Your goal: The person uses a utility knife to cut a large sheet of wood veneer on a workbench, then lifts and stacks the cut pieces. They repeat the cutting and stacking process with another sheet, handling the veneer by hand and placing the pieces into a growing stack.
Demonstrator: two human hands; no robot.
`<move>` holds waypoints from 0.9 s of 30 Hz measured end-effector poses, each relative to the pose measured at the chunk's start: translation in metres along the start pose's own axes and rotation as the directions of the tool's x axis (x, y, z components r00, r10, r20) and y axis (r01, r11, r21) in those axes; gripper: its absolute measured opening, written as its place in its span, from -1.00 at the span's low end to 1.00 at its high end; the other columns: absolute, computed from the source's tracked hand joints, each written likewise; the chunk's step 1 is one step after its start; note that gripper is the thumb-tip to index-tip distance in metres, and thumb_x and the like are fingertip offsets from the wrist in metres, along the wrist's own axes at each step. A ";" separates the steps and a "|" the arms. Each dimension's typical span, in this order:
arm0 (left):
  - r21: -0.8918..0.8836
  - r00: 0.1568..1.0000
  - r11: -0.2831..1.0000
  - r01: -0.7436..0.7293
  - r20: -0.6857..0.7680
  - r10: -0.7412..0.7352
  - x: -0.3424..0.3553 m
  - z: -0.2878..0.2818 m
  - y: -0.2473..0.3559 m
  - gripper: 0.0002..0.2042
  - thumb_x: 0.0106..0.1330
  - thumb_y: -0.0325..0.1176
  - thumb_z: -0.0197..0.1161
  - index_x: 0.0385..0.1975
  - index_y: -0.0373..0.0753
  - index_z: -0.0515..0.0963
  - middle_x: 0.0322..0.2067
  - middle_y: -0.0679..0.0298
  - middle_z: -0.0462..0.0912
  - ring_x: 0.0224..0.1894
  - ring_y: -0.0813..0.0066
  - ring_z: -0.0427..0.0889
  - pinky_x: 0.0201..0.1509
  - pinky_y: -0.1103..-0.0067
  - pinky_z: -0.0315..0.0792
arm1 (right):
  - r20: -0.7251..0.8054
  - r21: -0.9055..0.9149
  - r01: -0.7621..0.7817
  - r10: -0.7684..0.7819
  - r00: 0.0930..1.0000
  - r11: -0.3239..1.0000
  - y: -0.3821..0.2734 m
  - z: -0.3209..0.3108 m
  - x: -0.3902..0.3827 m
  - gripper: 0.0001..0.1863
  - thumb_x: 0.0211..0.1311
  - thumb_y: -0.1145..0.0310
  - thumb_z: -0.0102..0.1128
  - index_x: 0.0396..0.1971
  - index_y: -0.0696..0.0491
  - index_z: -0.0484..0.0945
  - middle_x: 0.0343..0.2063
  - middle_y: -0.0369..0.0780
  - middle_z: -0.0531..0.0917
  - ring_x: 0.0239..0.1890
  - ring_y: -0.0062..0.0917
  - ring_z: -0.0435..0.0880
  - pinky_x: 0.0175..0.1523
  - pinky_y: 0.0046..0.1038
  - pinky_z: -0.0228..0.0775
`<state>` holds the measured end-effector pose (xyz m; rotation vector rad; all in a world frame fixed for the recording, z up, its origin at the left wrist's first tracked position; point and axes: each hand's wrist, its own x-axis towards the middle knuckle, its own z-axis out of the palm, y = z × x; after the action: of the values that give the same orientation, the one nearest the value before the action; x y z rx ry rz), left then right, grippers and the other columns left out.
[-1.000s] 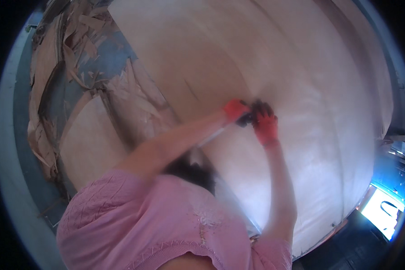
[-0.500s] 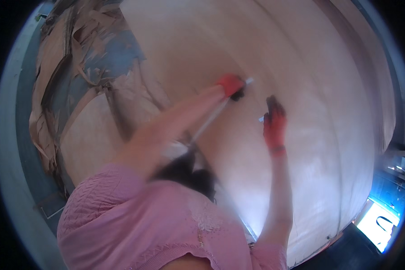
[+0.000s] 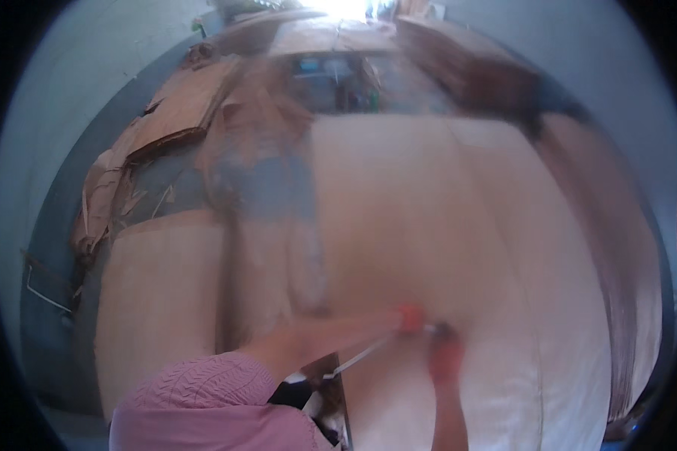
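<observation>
My left hand (image 3: pixel 411 319), in a red glove with dark fingers, is closed over a large pale wood veneer sheet (image 3: pixel 406 203). A thin white strip (image 3: pixel 362 355) runs from beneath that wrist down toward my body, and a short white end (image 3: pixel 432 328) shows beyond its fingers. Close beside it is my right hand (image 3: pixel 447 356), gloved the same way, its dark fingers near the white end. Motion smears both hands. Whether the right fingers grip the white end cannot be made out.
To the left lies a smaller veneer piece (image 3: pixel 162 286), with torn brown sheets (image 3: pixel 259 113) beyond. A stack of sheets (image 3: pixel 632 301) lines the right side. Farther back sits a dark brown stack (image 3: pixel 466 64). Pale walls (image 3: pixel 90 90) rise on both sides.
The view has swung up and turned, bringing the far end of the room in. My hands have come close together, with the white end now between them.
</observation>
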<state>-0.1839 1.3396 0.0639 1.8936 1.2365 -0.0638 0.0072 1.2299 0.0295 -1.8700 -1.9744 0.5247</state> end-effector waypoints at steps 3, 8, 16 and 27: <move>0.290 0.997 0.956 0.029 -0.075 -0.007 -0.033 -0.039 0.009 -0.80 0.21 -0.29 0.17 -0.29 -0.26 0.62 -0.47 0.13 0.68 -0.45 0.24 0.70 -0.33 0.32 0.56 | 0.013 -0.302 0.054 -0.053 0.999 0.952 -0.019 -0.013 0.001 -0.44 0.24 0.18 0.11 0.27 -0.14 0.38 0.30 -0.28 0.38 0.34 -0.28 0.28 0.19 -0.01 0.27; -0.197 0.962 0.978 0.066 0.274 -0.009 -0.084 -0.028 0.041 -0.83 0.21 -0.36 0.13 -0.25 -0.26 0.54 -0.52 0.19 0.65 -0.51 0.35 0.66 -0.46 0.39 0.56 | 0.041 -0.160 0.127 -0.122 0.992 0.979 0.008 -0.011 0.008 -0.46 0.22 0.29 0.12 0.25 -0.04 0.40 0.27 -0.22 0.42 0.31 -0.21 0.31 0.25 -0.01 0.22; -0.400 0.710 0.914 0.071 0.664 0.235 -0.173 0.205 0.106 -0.86 0.21 -0.39 0.11 -0.31 -0.30 0.51 -0.55 0.19 0.61 -0.56 0.36 0.65 -0.52 0.42 0.60 | -0.514 0.446 -0.135 0.377 0.771 0.885 -0.027 -0.080 -0.269 -0.56 0.26 0.55 0.01 0.16 0.21 0.46 0.15 -0.04 0.52 0.22 -0.20 0.45 0.32 -0.27 0.26; -0.570 0.863 0.806 0.158 0.476 0.167 -0.190 0.374 0.238 -0.84 0.31 -0.35 0.16 -0.30 -0.33 0.55 -0.47 0.08 0.69 -0.54 0.29 0.70 -0.51 0.43 0.64 | -0.484 0.639 -0.435 0.772 0.413 0.634 -0.003 -0.109 -0.579 -0.62 0.34 0.57 0.01 0.15 0.14 0.51 0.12 -0.13 0.57 0.18 -0.36 0.53 0.23 -0.39 0.36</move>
<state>0.0459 0.9153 0.0603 1.2094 0.7565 -0.1444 0.0898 0.6537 0.1180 -2.0168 -0.5096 0.2597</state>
